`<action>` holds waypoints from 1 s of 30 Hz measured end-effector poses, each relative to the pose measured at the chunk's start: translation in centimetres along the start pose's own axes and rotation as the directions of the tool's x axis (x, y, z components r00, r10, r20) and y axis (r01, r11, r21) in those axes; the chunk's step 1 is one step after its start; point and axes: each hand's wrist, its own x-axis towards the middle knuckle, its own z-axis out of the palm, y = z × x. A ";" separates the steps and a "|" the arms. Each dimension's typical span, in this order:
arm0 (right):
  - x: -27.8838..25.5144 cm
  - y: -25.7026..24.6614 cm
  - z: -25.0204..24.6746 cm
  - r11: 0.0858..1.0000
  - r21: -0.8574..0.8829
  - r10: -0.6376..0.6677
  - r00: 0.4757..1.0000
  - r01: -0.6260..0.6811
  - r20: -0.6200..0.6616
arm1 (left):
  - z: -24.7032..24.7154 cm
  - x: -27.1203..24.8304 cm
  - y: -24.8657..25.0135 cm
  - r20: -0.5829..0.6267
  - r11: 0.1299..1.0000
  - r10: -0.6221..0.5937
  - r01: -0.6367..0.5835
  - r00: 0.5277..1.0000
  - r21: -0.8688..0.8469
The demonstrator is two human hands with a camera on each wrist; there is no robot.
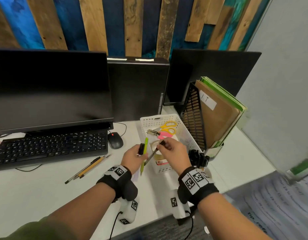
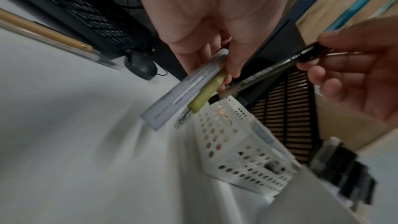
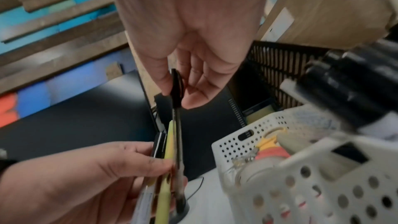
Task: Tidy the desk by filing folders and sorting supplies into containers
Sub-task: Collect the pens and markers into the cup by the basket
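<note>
1. White desk [image 1: 45,196] fills the lower frame, under a wall of wood and blue planks.
2. At centre, the right hand [image 1: 174,153] pinches the capped top of a black pen [image 1: 152,155] between thumb and fingertips; its lower end reaches the left hand.
3. That left hand [image 1: 134,158] is curled round a yellow-green pen [image 1: 144,153], a black marker [image 1: 141,148] and a pale flat piece.
4. Just behind both hands, a white basket [image 1: 182,135] holds yellow scissors [image 1: 168,127], something pink and a tape roll [image 1: 155,146].
5. Right of it, a black file rack [image 1: 193,118] holds brown and green folders [image 1: 219,118].
6. Loose pens [image 1: 85,168] lie left of the hands, before the keyboard [image 1: 51,148]; a mouse [image 1: 115,140] sits beside.
</note>
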 end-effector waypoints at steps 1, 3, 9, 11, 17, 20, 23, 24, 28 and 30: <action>0.0 0.1 -1.1 1.000 0.021 0.004 1.000 -0.003 -0.019 | 0.7 -0.3 0.9 0.015 0.998 0.022 -0.021 1.000 -0.062; -0.2 0.5 -3.4 0.997 0.074 0.025 0.998 -0.020 -0.065 | 2.2 -0.8 2.6 0.041 0.984 0.066 -0.058 0.997 -0.170; -0.8 3.0 -9.6 0.989 0.134 0.085 0.984 -0.065 -0.154 | 6.8 -2.4 7.2 0.103 0.920 0.141 -0.092 0.985 -0.382; -1.1 4.0 -10.8 0.992 0.097 0.092 0.979 -0.076 -0.183 | 8.2 -3.0 8.4 0.103 0.910 0.175 -0.121 0.979 -0.396; -2.6 7.0 -12.2 0.991 -0.102 0.070 0.987 -0.086 -0.146 | 12.0 -4.3 8.9 0.109 0.911 0.187 -0.131 0.976 -0.392; -3.3 7.9 -12.2 0.982 -0.170 0.064 0.993 -0.081 -0.103 | 13.5 -5.0 8.5 0.148 0.908 0.191 -0.117 0.970 -0.403; -3.7 8.8 -12.0 0.977 -0.193 0.080 0.996 -0.085 -0.034 | 14.5 -5.3 7.6 0.190 0.919 0.186 -0.103 0.964 -0.379; -3.7 9.0 -12.0 0.977 -0.197 0.082 0.996 -0.084 -0.015 | 14.6 -5.3 7.3 0.199 0.924 0.180 -0.096 0.963 -0.370; -3.8 9.3 -12.0 0.985 -0.146 0.093 0.995 -0.089 0.019 | 15.2 -5.5 6.2 0.201 0.944 0.157 -0.087 0.967 -0.318; -3.7 9.4 -11.9 0.990 -0.101 0.100 0.995 -0.098 0.016 | 15.2 -5.7 6.2 0.196 0.959 0.155 -0.100 0.968 -0.266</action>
